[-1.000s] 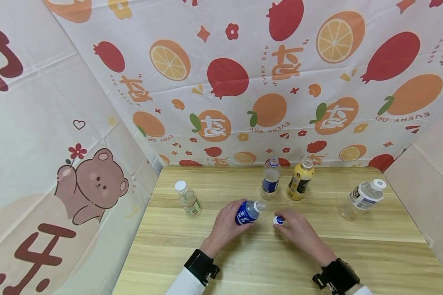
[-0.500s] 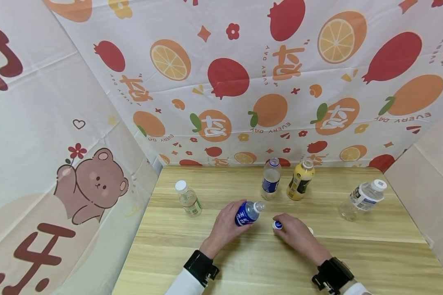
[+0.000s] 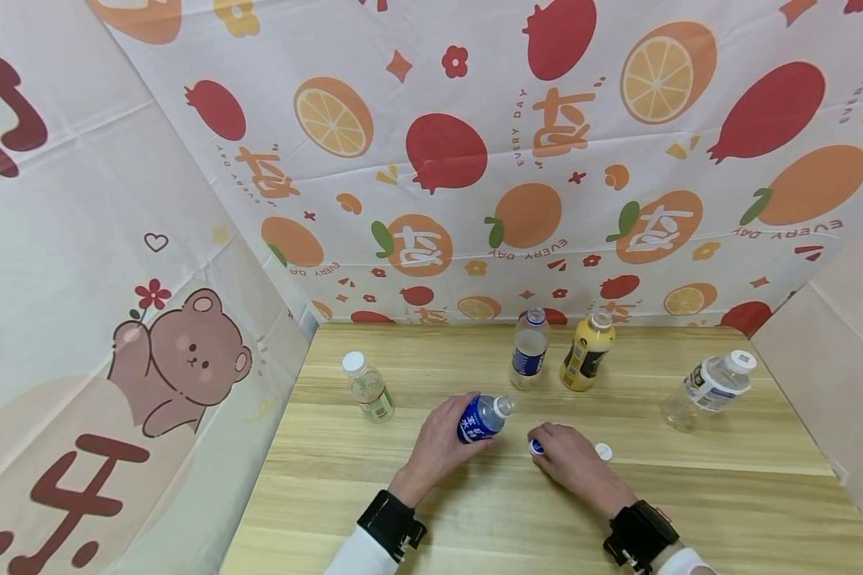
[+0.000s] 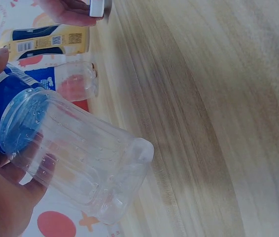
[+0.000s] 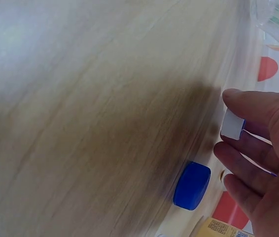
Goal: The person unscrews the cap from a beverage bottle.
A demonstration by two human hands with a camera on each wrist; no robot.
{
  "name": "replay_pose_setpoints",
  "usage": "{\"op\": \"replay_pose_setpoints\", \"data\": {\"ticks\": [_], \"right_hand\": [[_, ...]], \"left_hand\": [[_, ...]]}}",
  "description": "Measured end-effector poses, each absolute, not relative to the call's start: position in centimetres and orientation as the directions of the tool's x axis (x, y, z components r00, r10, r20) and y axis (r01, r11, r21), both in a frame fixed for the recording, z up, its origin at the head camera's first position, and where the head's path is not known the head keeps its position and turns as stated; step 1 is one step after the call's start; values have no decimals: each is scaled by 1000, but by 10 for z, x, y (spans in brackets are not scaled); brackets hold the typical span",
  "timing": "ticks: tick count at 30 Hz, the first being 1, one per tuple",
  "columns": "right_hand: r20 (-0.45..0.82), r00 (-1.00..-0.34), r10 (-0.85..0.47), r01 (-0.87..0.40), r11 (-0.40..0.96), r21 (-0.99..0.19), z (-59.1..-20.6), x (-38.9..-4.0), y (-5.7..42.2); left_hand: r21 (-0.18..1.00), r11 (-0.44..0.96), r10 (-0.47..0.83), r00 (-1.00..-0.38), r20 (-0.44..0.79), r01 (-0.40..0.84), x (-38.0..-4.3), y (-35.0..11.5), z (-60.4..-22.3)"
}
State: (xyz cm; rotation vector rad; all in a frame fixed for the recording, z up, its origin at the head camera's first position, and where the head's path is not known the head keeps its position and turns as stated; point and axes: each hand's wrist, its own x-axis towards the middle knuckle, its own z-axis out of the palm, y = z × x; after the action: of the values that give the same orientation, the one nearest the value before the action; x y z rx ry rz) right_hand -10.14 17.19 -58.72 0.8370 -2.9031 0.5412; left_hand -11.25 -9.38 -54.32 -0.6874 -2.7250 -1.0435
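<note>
My left hand (image 3: 442, 438) grips a clear plastic bottle (image 3: 486, 418) round its blue label; the neck has no cap and tilts to the right. Its clear lower body (image 4: 95, 153) shows droplets in the left wrist view. My right hand (image 3: 574, 459) pinches a small white-and-blue bottle cap (image 3: 537, 447) between thumb and fingers, low over the table. In the right wrist view the held cap (image 5: 232, 124) turns its white side to the camera, and a blue cap (image 5: 192, 185) sits on the table beside the fingertips. A white-looking cap (image 3: 603, 452) lies right of that hand in the head view.
On the wooden table (image 3: 475, 511) stand a blue-labelled clear bottle (image 3: 528, 355) and a yellow bottle (image 3: 586, 355) at the back, both uncapped. White-capped bottles stand at left (image 3: 370, 391) and right (image 3: 706, 391). A fruit-print cloth (image 3: 374, 184) hangs behind.
My right hand has moved toward me and slightly left with its pinched cap. The cap to its right has come into view from behind the hand. My left hand and bottle barely moved.
</note>
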Motion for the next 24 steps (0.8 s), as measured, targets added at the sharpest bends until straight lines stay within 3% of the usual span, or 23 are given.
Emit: {"op": "replay_pose_setpoints", "data": {"ticks": [14,24], "right_hand": [[132,-846,-517,-531,794,-295,-583,-101,172],[95,-936,-339,-339,796,-501,-561,-98,183]], "left_hand": [[622,654,337,-902,269,430,-114,-95,-544],[711,614,265,-938,223,343,-126,-93,-539]]}}
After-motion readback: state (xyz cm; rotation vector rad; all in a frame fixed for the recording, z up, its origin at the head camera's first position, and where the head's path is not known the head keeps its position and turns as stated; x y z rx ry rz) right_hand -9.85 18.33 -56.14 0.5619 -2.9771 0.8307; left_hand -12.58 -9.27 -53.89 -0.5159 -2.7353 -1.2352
